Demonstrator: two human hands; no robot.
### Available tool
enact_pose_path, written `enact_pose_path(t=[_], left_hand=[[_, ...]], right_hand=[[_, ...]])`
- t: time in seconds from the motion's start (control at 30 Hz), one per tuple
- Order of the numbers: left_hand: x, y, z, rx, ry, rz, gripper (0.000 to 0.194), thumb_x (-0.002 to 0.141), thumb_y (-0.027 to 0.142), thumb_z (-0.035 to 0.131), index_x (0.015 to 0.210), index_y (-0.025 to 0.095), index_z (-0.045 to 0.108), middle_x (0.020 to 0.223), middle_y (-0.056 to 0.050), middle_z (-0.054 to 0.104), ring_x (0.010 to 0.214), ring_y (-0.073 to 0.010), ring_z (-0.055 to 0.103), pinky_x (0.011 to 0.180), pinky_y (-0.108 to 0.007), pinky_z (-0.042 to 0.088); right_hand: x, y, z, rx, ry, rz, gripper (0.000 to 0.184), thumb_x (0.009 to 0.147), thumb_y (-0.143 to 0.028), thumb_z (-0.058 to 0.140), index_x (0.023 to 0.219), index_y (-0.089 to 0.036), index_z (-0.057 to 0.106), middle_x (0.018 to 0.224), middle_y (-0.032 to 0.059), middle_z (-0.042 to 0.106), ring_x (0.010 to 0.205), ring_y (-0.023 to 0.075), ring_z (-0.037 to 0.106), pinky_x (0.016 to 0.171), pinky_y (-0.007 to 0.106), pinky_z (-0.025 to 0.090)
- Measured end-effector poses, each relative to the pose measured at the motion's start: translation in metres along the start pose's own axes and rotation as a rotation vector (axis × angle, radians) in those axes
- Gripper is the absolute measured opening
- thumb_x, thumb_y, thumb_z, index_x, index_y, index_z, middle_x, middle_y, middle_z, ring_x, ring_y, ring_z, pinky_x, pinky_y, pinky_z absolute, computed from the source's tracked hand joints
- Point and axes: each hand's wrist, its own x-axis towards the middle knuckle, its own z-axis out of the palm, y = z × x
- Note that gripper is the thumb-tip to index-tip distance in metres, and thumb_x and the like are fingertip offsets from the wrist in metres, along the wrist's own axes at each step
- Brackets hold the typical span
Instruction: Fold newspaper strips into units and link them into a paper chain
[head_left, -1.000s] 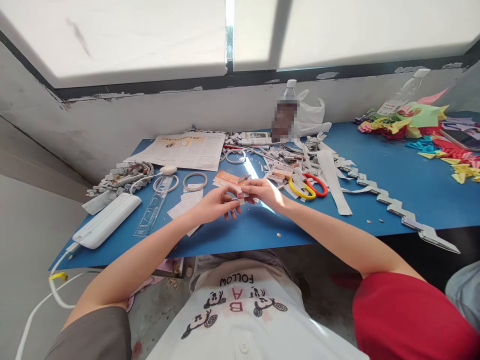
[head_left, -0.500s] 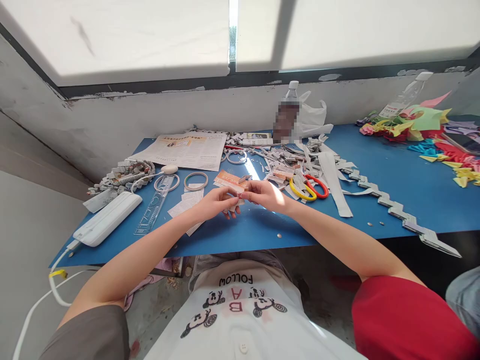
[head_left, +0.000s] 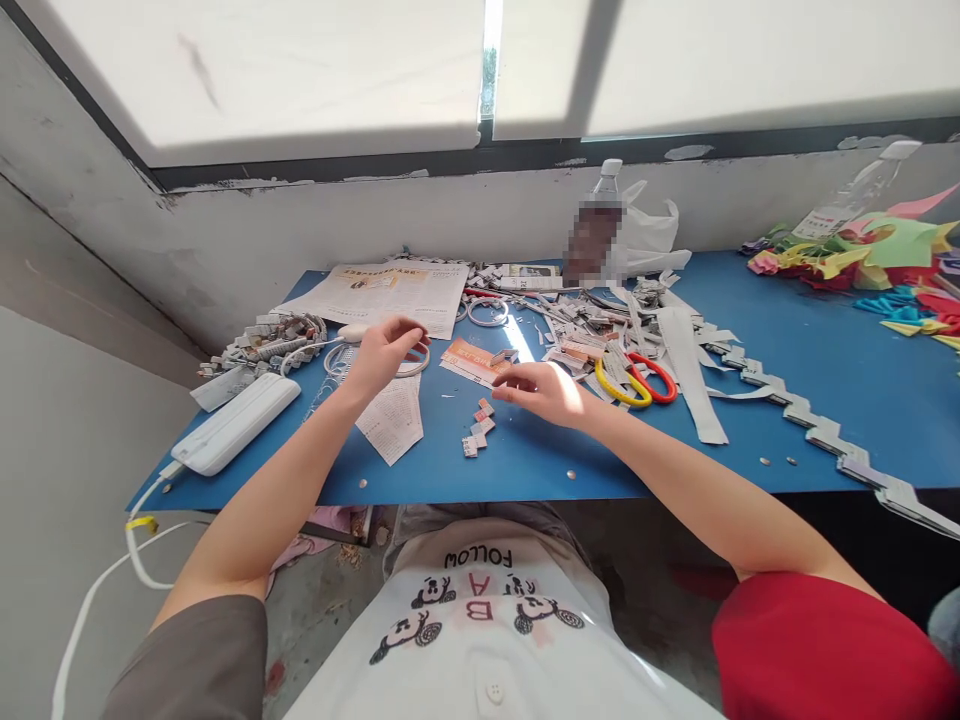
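Observation:
My left hand hovers over a pale ring-shaped roll, its fingers loosely bent with nothing visible in them; whether it touches the roll I cannot tell. Close to the orange-and-white printed paper, my right hand is held low, thumb and fingers slightly apart and nothing between them. A short zigzag chain of folded paper lies on the blue table in front of both hands. Under the left wrist are printed paper sheets.
Scissors with yellow and red handles lie by a heap of paper strips. A long folded paper chain runs to the right. A white power bank-like box, newspaper and dark-filled bottle are around.
Both hands have let go of the small folded paper chain, which now lies on the table. My left hand has moved away to the upper left; my right hand stays near the orange paper.

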Motion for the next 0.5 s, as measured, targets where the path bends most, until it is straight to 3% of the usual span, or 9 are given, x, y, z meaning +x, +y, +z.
enact_pose_path(t=[0.13, 0.3, 0.4, 0.5], left_hand=[[-0.002, 0.002, -0.014, 0.588, -0.241, -0.042, 0.026, 0.075, 0.044, 0.059, 0.084, 0.021, 0.068, 0.091, -0.007, 0.072, 0.085, -0.0253, 0.065, 0.066, -0.030, 0.049], [-0.008, 0.011, -0.039, 0.722, -0.755, -0.128, 0.035, 0.062, 0.046, 0.070, 0.090, 0.026, 0.071, 0.100, -0.005, 0.068, 0.093, -0.0259, 0.063, 0.068, -0.026, 0.047], [-0.010, 0.010, -0.042, 0.798, -0.814, -0.159, 0.041, 0.056, 0.044, 0.073, 0.092, 0.025, 0.070, 0.106, -0.007, 0.065, 0.093, -0.0267, 0.061, 0.068, -0.026, 0.046], [-0.008, 0.004, -0.039, 0.818, -0.851, -0.159, 0.035, 0.056, 0.044, 0.071, 0.084, 0.023, 0.069, 0.105, -0.008, 0.064, 0.090, -0.0264, 0.060, 0.067, -0.027, 0.044]], right_hand=[[-0.001, -0.002, -0.005, -0.014, 0.106, 0.042, 0.030, 0.085, -0.046, 0.058, 0.086, -0.019, 0.072, 0.086, 0.0064, 0.071, 0.070, 0.0179, 0.059, 0.060, 0.029, 0.042], [-0.004, -0.005, -0.007, 0.162, 0.311, 0.057, 0.031, 0.085, -0.047, 0.059, 0.085, -0.018, 0.072, 0.075, 0.0053, 0.068, 0.066, 0.0171, 0.057, 0.057, 0.029, 0.042], [-0.005, -0.004, -0.008, 0.213, 0.384, 0.021, 0.028, 0.085, -0.043, 0.059, 0.083, -0.019, 0.071, 0.072, 0.0036, 0.066, 0.065, 0.0157, 0.056, 0.058, 0.029, 0.042], [-0.004, -0.004, -0.007, 0.222, 0.383, 0.026, 0.028, 0.084, -0.044, 0.060, 0.082, -0.018, 0.071, 0.071, 0.0033, 0.065, 0.065, 0.0156, 0.056, 0.058, 0.029, 0.041]])
